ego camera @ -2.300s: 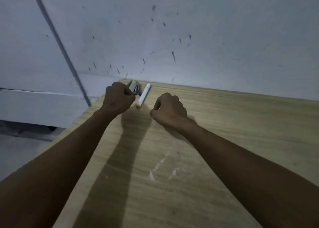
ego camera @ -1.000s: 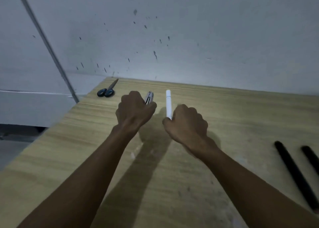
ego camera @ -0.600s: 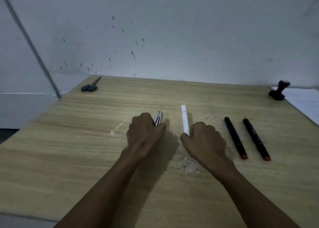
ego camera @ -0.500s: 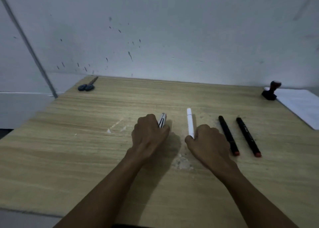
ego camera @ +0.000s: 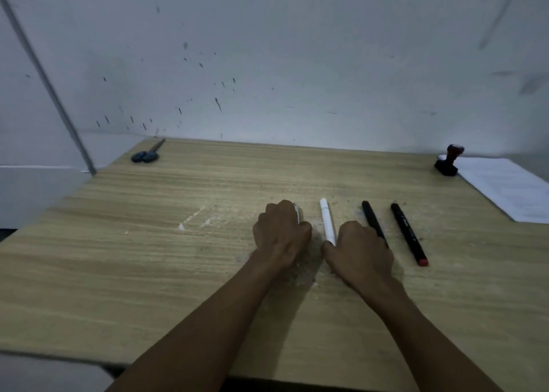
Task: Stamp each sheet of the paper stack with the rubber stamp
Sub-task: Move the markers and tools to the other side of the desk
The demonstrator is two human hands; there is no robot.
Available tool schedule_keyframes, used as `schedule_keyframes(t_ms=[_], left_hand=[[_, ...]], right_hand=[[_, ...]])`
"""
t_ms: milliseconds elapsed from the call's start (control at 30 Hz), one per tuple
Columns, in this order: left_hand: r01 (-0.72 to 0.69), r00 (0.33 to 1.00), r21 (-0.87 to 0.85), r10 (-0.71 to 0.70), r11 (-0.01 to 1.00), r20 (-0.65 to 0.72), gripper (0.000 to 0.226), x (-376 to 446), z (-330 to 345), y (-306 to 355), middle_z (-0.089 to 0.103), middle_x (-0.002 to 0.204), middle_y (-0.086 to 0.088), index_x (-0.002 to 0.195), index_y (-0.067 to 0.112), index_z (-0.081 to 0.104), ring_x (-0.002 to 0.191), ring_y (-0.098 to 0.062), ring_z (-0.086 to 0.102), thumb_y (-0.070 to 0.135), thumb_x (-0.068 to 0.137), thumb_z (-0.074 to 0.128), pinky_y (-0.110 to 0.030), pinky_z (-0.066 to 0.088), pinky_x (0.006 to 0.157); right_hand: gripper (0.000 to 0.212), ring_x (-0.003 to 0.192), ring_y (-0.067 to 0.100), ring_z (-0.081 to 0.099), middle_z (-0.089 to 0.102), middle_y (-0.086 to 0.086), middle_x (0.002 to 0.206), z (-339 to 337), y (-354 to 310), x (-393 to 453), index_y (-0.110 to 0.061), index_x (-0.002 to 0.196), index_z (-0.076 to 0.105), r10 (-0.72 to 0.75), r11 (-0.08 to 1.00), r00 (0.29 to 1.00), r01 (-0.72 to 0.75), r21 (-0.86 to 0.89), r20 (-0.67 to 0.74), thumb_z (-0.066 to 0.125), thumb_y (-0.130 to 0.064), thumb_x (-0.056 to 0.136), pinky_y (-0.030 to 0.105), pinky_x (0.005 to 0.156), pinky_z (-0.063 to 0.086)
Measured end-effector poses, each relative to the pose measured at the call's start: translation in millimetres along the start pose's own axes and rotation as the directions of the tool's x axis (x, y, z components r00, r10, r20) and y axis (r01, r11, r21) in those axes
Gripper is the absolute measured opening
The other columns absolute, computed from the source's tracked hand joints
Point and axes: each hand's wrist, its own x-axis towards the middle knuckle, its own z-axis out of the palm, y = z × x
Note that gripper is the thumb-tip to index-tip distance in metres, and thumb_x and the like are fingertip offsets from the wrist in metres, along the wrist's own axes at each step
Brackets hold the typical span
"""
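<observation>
pale wood-grain covers the desk (ego camera: 118, 273) where we rest both hands, knuckles up, near its middle. our left hand (ego camera: 280, 235) is curled round a small pen-like thing (ego camera: 296, 212), of which only a white and dark tip shows past the knuckles. our right hand (ego camera: 361, 250) pinches the near end of a white marker (ego camera: 326, 222) that lies on the desk pointing toward the far edge. just to the right, the first black marker (ego camera: 372, 222) runs partly under that hand, and whether they touch we cannot tell; the second black marker (ego camera: 408, 232), red at its near end, lies apart from it, roughly parallel. the rubber stamp (ego camera: 447, 163) stands upright near the far right corner, its dark base at the edge of the paper stack (ego camera: 505, 186), which reaches the right edge of the desk, well apart from both hands. dark-handled scissors (ego camera: 147, 154) lie at the far left corner. some whitish scuffs (ego camera: 193, 221) mark the wood left of our left hand.
</observation>
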Motion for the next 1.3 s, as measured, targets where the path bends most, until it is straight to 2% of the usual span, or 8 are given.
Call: schedule_keyframes(t_ms=[100,567,767,833,967,1067,1200,1300], left_hand=[[0.017,1.000,0.024,-0.017,1.000,0.005,0.029,-1.2,0.0,3.4,0.053,0.116,-0.012,0.107,0.011,0.051,0.104,-0.031,0.053,0.030,0.086,0.055,-0.032,0.035,0.076],[-0.006,1.000,0.028,0.005,1.000,0.023,0.035,-3.7,-3.5,0.7,0.054,0.115,-0.012,0.108,0.011,0.051,0.104,-0.030,0.054,0.039,0.086,0.056,-0.032,0.037,0.077],[0.011,1.000,-0.053,-0.011,0.999,0.000,0.044,3.1,-5.6,-9.7,0.056,0.103,-0.008,0.093,0.015,0.049,0.096,-0.030,0.058,0.058,0.086,0.054,-0.034,0.044,0.074],[0.011,0.999,-0.059,-0.014,0.998,-0.036,0.049,8.0,-8.7,-17.4,0.059,0.106,-0.010,0.099,0.013,0.051,0.095,-0.030,0.059,0.061,0.087,0.050,-0.036,0.045,0.075],[0.007,0.992,-0.098,-0.019,0.995,-0.123,0.054,20.7,-21.7,-40.4,0.063,0.108,-0.011,0.113,0.010,0.055,0.098,-0.030,0.061,0.058,0.089,0.050,-0.040,0.050,0.081],[-0.017,0.990,-0.148,-0.004,0.989,-0.142,0.049,34.7,-32.6,-65.2,0.067,0.102,-0.011,0.115,0.009,0.058,0.096,-0.026,0.063,0.052,0.090,0.056,-0.031,0.044,0.077],[-0.073,0.985,-0.121,0.052,0.990,-0.166,0.042,52.7,-54.0,-101.7,0.067,0.099,-0.012,0.114,0.007,0.061,0.093,-0.021,0.061,0.041,0.088,0.063,-0.026,0.039,0.076],[-0.068,0.980,-0.080,0.051,0.994,-0.192,0.037,66.4,-70.1,-129.5,0.067,0.100,-0.011,0.111,0.006,0.064,0.096,-0.024,0.060,0.034,0.087,0.066,-0.028,0.042,0.079]], right_hand=[[0.028,0.072,0.021,0.053,0.057,0.002,0.087,-0.6,2.5,1.6,-0.018,0.082,0.050,0.003,1.000,1.000,-0.003,0.024,0.005,0.060,-0.044,0.086,0.027,0.054,0.035],[0.041,0.063,0.017,0.057,0.058,0.003,0.077,3.4,7.9,5.1,-0.015,0.079,0.055,0.016,0.989,1.000,-0.018,0.145,0.017,0.067,-0.054,0.079,0.024,0.044,0.032],[0.045,0.071,0.023,0.061,0.061,0.007,0.085,2.0,7.5,6.5,-0.012,0.089,0.053,0.005,0.989,1.000,-0.008,0.150,0.019,0.066,-0.055,0.079,0.027,0.051,0.040],[0.048,0.079,0.026,0.062,0.060,0.007,0.092,-3.4,3.5,4.6,-0.013,0.099,0.051,0.000,0.997,1.000,0.001,0.079,-0.009,0.064,-0.054,0.080,0.029,0.058,0.045],[0.051,0.092,0.029,0.062,0.063,0.007,0.104,-11.5,-15.9,4.1,-0.016,0.115,0.049,-0.086,0.996,0.993,0.088,0.019,-0.079,0.059,-0.055,0.084,0.034,0.070,0.049],[0.040,0.095,0.027,0.061,0.064,0.004,0.105,-11.8,-38.2,8.9,-0.020,0.107,0.055,-0.144,0.984,0.987,0.150,0.100,-0.066,0.059,-0.052,0.084,0.037,0.077,0.050],[0.027,0.099,0.025,0.059,0.063,-0.001,0.102,-8.3,-76.1,22.3,-0.020,0.099,0.062,-0.248,0.953,0.967,0.254,0.165,-0.055,0.063,-0.044,0.085,0.032,0.074,0.039],[0.025,0.094,0.021,0.059,0.062,-0.004,0.092,2.6,-104.6,34.6,-0.019,0.096,0.065,-0.344,0.903,0.938,0.345,0.257,-0.050,0.068,-0.040,0.082,0.031,0.071,0.042]])
